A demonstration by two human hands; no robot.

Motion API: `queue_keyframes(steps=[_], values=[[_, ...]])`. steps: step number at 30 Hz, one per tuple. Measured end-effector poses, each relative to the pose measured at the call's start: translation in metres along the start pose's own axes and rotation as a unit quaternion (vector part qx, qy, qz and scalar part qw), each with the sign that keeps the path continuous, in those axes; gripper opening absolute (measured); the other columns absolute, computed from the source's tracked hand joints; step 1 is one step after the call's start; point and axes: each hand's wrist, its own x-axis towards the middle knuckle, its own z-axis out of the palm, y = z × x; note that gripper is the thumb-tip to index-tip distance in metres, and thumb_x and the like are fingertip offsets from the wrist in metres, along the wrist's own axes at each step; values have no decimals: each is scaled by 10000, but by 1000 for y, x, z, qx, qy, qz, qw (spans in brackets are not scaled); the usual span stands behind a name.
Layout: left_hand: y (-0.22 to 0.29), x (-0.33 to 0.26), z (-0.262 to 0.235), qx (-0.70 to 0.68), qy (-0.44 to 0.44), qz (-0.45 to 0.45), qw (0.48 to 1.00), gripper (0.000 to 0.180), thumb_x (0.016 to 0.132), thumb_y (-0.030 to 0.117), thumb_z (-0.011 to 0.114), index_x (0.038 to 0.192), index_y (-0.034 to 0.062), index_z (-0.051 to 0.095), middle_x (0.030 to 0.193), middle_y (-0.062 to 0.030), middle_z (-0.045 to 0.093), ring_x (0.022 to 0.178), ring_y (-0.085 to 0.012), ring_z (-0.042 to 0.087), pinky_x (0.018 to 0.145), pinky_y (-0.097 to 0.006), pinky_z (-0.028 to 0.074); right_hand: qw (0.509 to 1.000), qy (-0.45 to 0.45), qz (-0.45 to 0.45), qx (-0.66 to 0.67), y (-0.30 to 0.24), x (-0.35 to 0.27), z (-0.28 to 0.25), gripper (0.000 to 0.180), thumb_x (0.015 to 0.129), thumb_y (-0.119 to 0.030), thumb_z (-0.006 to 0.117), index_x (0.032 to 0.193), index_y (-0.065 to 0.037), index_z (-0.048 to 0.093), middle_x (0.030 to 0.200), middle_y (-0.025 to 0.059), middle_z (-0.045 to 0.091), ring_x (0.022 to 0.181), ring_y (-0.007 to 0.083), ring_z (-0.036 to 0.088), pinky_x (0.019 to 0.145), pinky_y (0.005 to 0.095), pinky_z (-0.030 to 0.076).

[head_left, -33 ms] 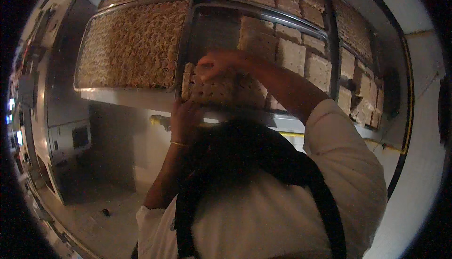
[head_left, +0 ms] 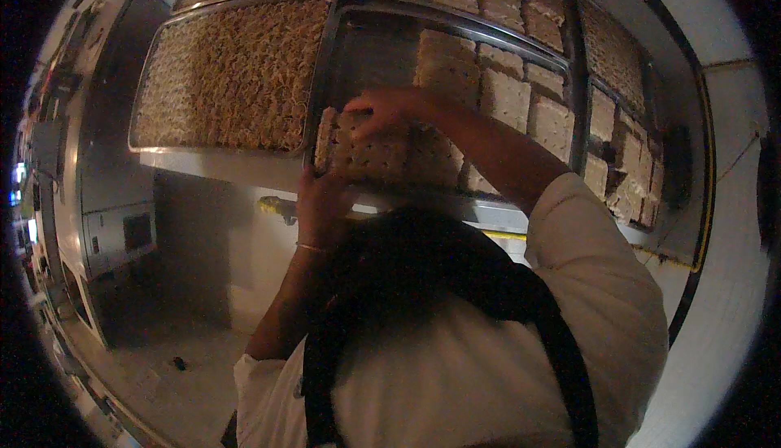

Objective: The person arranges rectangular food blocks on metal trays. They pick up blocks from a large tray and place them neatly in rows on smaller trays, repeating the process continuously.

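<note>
Gripping from below, the left hand (head_left: 321,196) closes its grip on the lower edge of a pale, square dried noodle block (head_left: 362,147) at frame centre. Upper left lies a metal tray heaped with loose noodles (head_left: 232,74). Centre right, the right hand (head_left: 390,110) pinches the same block's top, over a steel tray of stacked noodle blocks (head_left: 366,41).

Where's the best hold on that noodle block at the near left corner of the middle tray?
Probably by its two opposite edges. The noodle block stands tilted up at the tray's near corner, left edge exposed. The left hand already cups that near edge from below, and the right hand pinches the top edge from above. Its flat faces look brittle, so holding the edges seems safest.
</note>
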Motion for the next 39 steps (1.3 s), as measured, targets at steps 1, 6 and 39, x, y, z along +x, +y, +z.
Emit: queue_keyframes(steps=[1,6,39], values=[[1,4,9,-111,26,-61,992,407,996,112,614,1391,133,519,1334,-106,616,1248,-264,609,1093,-479,502,1000,10,10,9,5,-4,1,804,875,-589,719,1454,-58,545,1367,165,647,1238,323,623,1063,440,481],[-12,11,31,-26,109,55,992,505,982,75,624,1444,105,422,1287,-138,597,1266,-303,582,1034,-444,540,995,17,-34,92,19,-11,5,870,901,-554,728,1533,-31,437,1464,171,577,1331,308,559,1122,424,434],[6,244,-58,231,-82,265,933,491,875,255,686,1351,191,585,1341,-115,581,1323,-386,513,1124,-519,398,860,427,221,-167,11,-12,33,668,844,-50,632,1471,49,425,1584,308,318,1430,489,386,1166,523,381]])
